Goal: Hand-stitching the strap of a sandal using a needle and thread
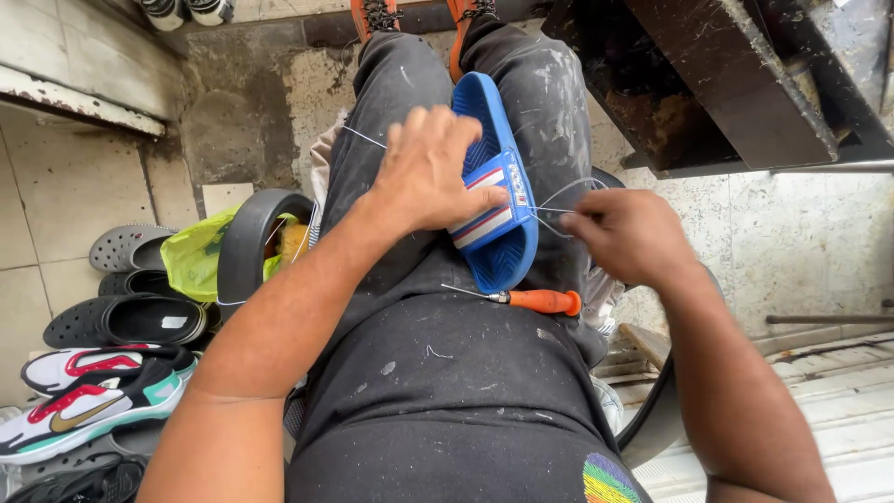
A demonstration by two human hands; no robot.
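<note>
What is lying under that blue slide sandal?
The blue slide sandal rests on the person's dark trousers, across the lap. The left hand covers its strap side, so what lies beneath that part cannot be seen.

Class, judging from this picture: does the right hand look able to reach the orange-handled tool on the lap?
Probably yes: the orange-handled tool lies uncovered just below the right hand, though that hand is pinching thread.
</note>
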